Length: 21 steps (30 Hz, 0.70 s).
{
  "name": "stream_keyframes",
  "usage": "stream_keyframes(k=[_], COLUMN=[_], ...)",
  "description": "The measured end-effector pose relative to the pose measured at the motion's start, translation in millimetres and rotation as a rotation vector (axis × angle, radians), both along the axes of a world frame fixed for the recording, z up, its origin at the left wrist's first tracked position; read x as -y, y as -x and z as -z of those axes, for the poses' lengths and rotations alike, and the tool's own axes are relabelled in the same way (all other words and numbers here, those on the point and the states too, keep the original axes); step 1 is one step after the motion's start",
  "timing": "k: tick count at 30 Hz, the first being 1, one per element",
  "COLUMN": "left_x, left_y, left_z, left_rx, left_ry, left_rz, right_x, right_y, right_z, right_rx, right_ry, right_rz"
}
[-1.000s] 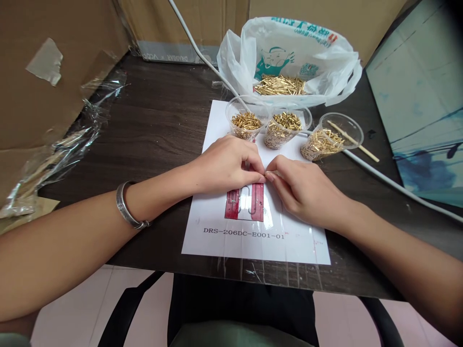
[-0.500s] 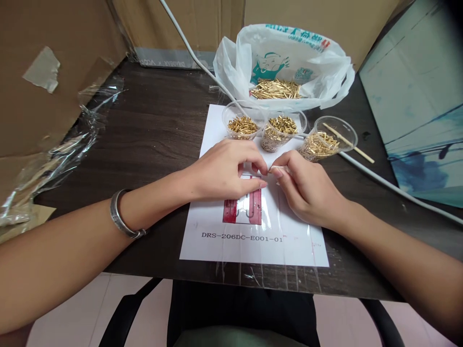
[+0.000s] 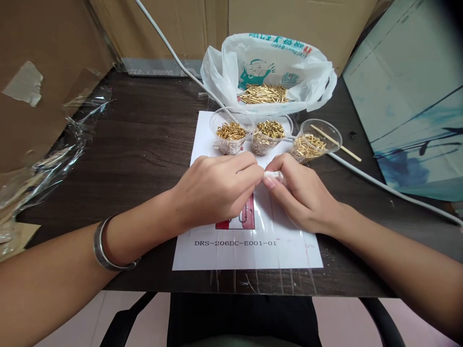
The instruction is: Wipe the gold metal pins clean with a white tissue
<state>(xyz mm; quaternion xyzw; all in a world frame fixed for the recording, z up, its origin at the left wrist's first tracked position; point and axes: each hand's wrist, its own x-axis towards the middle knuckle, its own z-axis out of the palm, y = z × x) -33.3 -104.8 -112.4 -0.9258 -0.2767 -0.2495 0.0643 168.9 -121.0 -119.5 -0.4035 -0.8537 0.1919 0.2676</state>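
Note:
My left hand is closed above the paper sheet, its fingertips pinched at the tip of a small white piece; anything inside the pinch is too small to name. Between thumb and forefinger, my right hand grips that white piece. Both hands' fingertips nearly meet. Under my left hand lies a red and white picture, partly covered. Behind the hands stand clear cups of small brass-coloured parts: a left cup, a middle cup and a tilted right cup.
An open white plastic bag at the back holds long brass-coloured pins. A thin wooden stick leans out by the right cup. A white cable crosses the dark table. Cardboard walls the left side.
My left hand's fingers have closed from a loose curl into a pinch at the white piece. More of the white piece shows in my right hand. The whole view has shifted slightly.

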Motion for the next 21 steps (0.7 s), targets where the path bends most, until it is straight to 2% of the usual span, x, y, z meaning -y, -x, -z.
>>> stream_keyframes(k=[7,15,21], left_x=[-1.0,-0.5,-0.7], left_y=[0.4,0.6,0.0], left_z=[0.1,1.4,1.7], left_rx=[0.043,0.106,0.169], left_ry=[0.057,0.117,0.148], left_rz=[0.044,0.082,0.078], right_x=[-1.9,-2.5,-0.5], right_y=[-1.4,-3.0,-4.8], right_z=[-5.1,-7.4,-9.6], right_rx=[0.048,0.011,-0.080], right_ry=[-0.052,0.076,0.193], right_rz=[-0.041,-0.101,-0.035])
